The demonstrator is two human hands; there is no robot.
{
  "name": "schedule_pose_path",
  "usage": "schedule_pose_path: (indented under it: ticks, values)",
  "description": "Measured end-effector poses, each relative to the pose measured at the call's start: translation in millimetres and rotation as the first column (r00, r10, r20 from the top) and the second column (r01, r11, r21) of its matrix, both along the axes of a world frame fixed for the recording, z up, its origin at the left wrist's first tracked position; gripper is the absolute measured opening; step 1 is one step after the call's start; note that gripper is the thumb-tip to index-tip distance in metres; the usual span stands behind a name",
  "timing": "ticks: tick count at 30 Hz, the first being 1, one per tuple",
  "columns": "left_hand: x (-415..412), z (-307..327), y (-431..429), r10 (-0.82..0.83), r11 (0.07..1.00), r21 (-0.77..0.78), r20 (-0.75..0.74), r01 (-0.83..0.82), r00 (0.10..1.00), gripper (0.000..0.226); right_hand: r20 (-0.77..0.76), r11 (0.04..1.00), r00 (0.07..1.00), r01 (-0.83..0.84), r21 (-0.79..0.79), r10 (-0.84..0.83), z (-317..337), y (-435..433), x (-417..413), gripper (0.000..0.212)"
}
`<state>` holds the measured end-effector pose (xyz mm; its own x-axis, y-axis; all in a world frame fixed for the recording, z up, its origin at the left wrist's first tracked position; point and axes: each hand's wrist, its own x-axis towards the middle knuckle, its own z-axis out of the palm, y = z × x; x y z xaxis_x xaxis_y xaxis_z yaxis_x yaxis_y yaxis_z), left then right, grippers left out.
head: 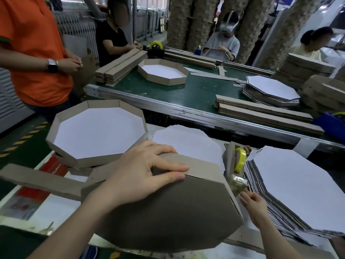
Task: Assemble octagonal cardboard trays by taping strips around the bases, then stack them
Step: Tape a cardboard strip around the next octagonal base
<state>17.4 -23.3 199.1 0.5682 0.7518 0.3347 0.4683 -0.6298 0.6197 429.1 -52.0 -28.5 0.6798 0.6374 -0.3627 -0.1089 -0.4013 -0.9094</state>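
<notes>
Left hand: my left hand [147,169] lies palm-down mid-frame. Its fingers [173,168] are straight and press the strip [197,166] against the top edge of the tray. It's pushing, not gripping anything.

Right hand: my right hand [255,204] is at lower right, with its fingertips up at the front of the tape dispenser [235,178]. The fingers are loosely bent, and honestly I can't tell whether they've got tape pinched or not.

Tray in progress: the tray [168,212] sits brown side up at bottom centre on the white surface [56,208], under my left hand. The strip wraps its upper and right edges, and the loose end sticks out toward the left.

Finished tray: the finished tray [97,131] is left of centre, white inside facing up and walls all round. It's resting on more cardboard.

Bases: the stack of bases [298,187] is on the right, white octagons just beside the dispenser. A single white base [186,144] lies behind the tray I'm working on.

Tape: the yellow tape roll [239,161] stands upright in the dispenser.

Background: a green conveyor [196,90] runs across the top, carrying a belt tray [162,71] and piles of strips [261,111]. There's a person in an orange shirt [33,49] at upper left.
</notes>
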Motion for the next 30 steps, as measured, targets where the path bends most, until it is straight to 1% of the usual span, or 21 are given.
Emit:
schedule_pose_path:
  ticks: [2,3,5,8,11,13,15,17,18,20,21,24,26,28,30]
  values:
    - [-3,-1,1,0.007,1.0,-0.001,0.003,-0.007,1.0,0.022,0.079,0.994,0.996,-0.041,-0.101,0.049,2,-8,-1,0.015]
    - [-5,-1,2,0.008,1.0,-0.002,0.0,-0.008,1.0,0.022,0.101,0.991,0.993,-0.052,-0.127,0.065,4,-11,-6,0.015]
    - [-8,-3,3,0.007,1.0,-0.009,-0.006,-0.008,1.0,0.022,0.124,0.982,0.985,-0.101,-0.159,0.121,13,-11,-21,0.012]
    - [-9,-5,6,-0.003,1.0,-0.005,-0.018,0.003,1.0,0.023,0.18,0.969,0.962,-0.174,-0.175,0.205,41,6,-48,0.014]
    - [-12,-9,4,-0.015,0.998,0.054,-0.032,0.016,0.999,0.027,0.21,0.971,0.95,-0.216,-0.099,0.233,82,28,-75,0.015]
    - [-15,-14,1,-0.005,0.99,0.144,-0.04,0.011,0.999,0.029,0.249,0.972,0.94,-0.23,-0.042,0.234,110,38,-94,0.02]
    - [-21,-19,0,0.019,0.974,0.227,-0.025,-0.013,1.0,0.03,0.298,0.977,0.934,-0.213,0.025,0.196,139,45,-111,0.026]
    - [-29,-21,2,0.032,0.975,0.222,0.009,-0.033,0.999,0.03,0.334,0.972,0.926,-0.218,0.09,0.176,171,49,-130,0.03]
    - [-33,-22,4,0.034,0.98,0.195,0.025,-0.039,0.999,0.032,0.32,0.962,0.928,-0.242,0.125,0.192,186,49,-139,0.038]
    - [-41,-23,6,0.04,0.988,0.147,0.052,-0.047,0.998,0.034,0.248,0.935,0.936,-0.298,0.19,0.248,214,45,-159,0.061]
    - [-43,-23,6,0.04,0.99,0.133,0.055,-0.047,0.998,0.034,0.225,0.921,0.936,-0.319,0.225,0.269,226,40,-171,0.062]
    - [-46,-22,4,0.005,0.992,0.126,0.02,-0.007,1.0,0.033,0.133,0.872,0.945,-0.328,0.365,0.3,253,19,-205,0.037]
    - [-46,-20,3,-0.017,0.988,0.15,-0.018,0.019,1.0,0.036,0.069,0.844,0.944,-0.32,0.431,0.322,262,4,-228,0.026]
    - [-46,-19,2,-0.012,0.99,0.142,-0.034,0.017,0.999,0.036,0.055,0.844,0.949,-0.301,0.443,0.309,265,-11,-248,0.021]
    - [-47,-19,2,0.002,0.994,0.105,-0.043,0.003,0.999,0.032,0.075,0.862,0.96,-0.276,0.425,0.27,264,-23,-266,0.019]
